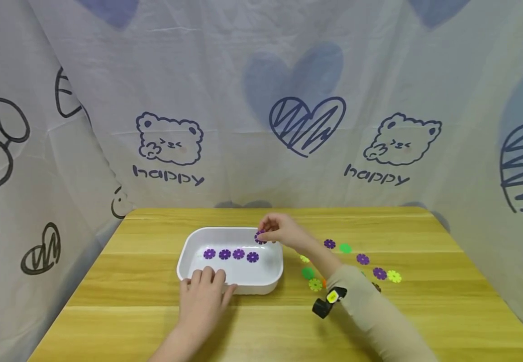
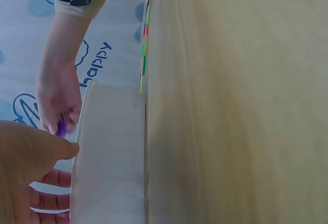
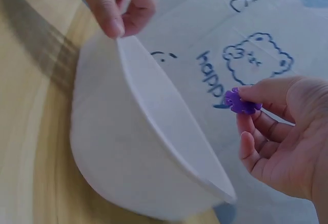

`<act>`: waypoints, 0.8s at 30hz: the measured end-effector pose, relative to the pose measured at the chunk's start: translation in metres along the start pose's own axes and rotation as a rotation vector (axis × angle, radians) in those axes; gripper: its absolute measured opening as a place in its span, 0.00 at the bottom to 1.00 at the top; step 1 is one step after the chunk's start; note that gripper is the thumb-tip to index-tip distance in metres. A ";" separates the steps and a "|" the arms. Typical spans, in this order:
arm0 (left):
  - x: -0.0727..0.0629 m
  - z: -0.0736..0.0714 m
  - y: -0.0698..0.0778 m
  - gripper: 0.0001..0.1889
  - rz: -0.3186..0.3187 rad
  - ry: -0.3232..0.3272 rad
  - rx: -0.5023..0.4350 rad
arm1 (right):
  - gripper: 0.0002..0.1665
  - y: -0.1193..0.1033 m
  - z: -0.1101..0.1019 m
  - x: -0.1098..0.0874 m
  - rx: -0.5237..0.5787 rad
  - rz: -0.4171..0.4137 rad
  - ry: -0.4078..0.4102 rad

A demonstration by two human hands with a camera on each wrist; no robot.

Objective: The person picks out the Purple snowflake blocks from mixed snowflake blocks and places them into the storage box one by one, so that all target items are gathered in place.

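Note:
A white plastic tub (image 1: 256, 290) stands on the wooden table, with several purple snowflake discs (image 1: 238, 254) in a row on its floor. My left hand (image 1: 202, 300) grips the tub's near rim, thumb outside and fingers over the inside, as the left wrist view shows. Above the tub's far right corner, my right hand (image 1: 285, 234) pinches another purple snowflake disc (image 3: 241, 101) between thumb and fingers. That disc is held up, apart from the tub wall.
Right of the tub, loose snowflake discs lie scattered on the table (image 1: 130, 281): purple (image 1: 362, 259), green (image 1: 308, 273) and yellow (image 1: 394, 276) among them. My right forearm passes over some. A printed curtain (image 1: 238, 176) hangs behind the table and at both sides.

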State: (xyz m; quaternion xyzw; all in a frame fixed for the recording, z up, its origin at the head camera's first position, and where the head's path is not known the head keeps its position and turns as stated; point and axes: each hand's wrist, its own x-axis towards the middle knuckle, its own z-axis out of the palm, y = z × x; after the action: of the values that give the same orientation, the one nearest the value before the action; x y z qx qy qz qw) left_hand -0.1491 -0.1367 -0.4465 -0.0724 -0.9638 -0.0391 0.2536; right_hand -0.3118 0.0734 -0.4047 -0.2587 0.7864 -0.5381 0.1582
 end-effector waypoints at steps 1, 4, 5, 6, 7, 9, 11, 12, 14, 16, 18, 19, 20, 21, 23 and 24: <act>0.000 0.000 0.000 0.19 -0.001 -0.004 0.002 | 0.11 0.000 0.005 0.004 0.002 0.007 -0.010; 0.000 0.000 0.000 0.19 -0.002 -0.007 0.005 | 0.10 0.003 0.021 0.014 -0.001 0.040 -0.034; 0.000 0.000 0.000 0.19 -0.002 -0.005 0.004 | 0.09 0.004 0.027 0.017 0.001 0.055 -0.040; 0.000 0.000 0.000 0.19 -0.001 -0.003 0.004 | 0.09 0.006 0.033 0.020 0.005 0.072 -0.045; 0.000 0.000 0.001 0.19 0.000 0.002 0.005 | 0.09 0.007 0.039 0.023 0.010 0.087 -0.049; 0.000 0.001 0.001 0.19 0.004 0.012 0.002 | 0.08 0.010 0.051 0.028 0.018 0.126 -0.051; 0.000 0.002 0.001 0.19 0.007 0.022 0.000 | 0.08 0.014 0.062 0.032 0.030 0.164 -0.061; 0.000 0.002 0.001 0.19 0.008 0.027 0.000 | 0.08 0.015 0.067 0.034 0.037 0.181 -0.064; 0.000 0.003 0.001 0.20 0.009 0.033 -0.001 | 0.08 0.018 0.076 0.037 0.070 0.217 -0.069; -0.001 0.003 0.000 0.20 0.006 0.034 -0.002 | 0.08 0.020 0.082 0.040 0.105 0.239 -0.072; -0.001 0.004 0.000 0.20 0.002 0.032 -0.003 | 0.09 0.020 0.086 0.042 0.133 0.256 -0.072; -0.001 0.004 0.000 0.20 -0.001 0.029 -0.005 | 0.10 0.019 0.088 0.043 0.146 0.260 -0.078; -0.001 0.004 0.000 0.20 -0.004 0.026 -0.008 | 0.10 0.019 0.089 0.043 0.147 0.261 -0.083; -0.001 0.004 0.000 0.20 -0.007 0.024 -0.008 | 0.11 0.018 0.090 0.044 0.143 0.263 -0.092; -0.001 0.003 -0.001 0.20 -0.010 0.019 -0.012 | 0.12 0.016 0.091 0.044 0.113 0.264 -0.114; -0.001 0.003 -0.001 0.20 -0.011 0.018 -0.013 | 0.12 0.015 0.092 0.044 0.088 0.265 -0.126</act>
State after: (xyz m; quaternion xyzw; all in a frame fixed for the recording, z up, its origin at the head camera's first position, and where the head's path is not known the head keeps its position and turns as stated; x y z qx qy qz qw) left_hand -0.1500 -0.1373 -0.4496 -0.0684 -0.9616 -0.0473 0.2614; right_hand -0.3032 -0.0181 -0.4514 -0.1787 0.7777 -0.5293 0.2881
